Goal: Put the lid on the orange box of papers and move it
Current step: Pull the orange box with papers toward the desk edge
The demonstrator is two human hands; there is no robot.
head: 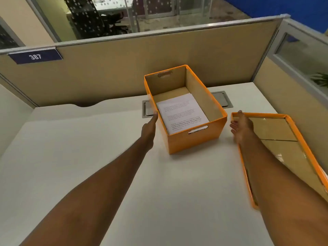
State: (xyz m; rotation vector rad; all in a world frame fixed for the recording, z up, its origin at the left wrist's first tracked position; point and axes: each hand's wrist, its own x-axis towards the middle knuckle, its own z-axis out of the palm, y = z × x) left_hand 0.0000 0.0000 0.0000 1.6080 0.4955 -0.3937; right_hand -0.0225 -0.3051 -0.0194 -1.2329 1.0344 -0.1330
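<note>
Orange box [193, 141]: cardboard, smooth orange outer skin with slight sheen, raw matt brown inside. Lid [276, 134]: same cardboard, its brown inner face crossed by glossy tape. Papers [181, 112]: white, matt, printed. Counter [106, 157]: smooth matt white laminate. Partition [124, 68]: matt beige panel, metal trim.

Lighting even and moderately bright, overhead in origin. Soft shadow on the white desk [88, 157] beneath the orange box [195, 139]. Glare streaks on the lid [276, 132] (its inner face). Wide-angle bowing at edges; overall focus slightly soft.
</note>
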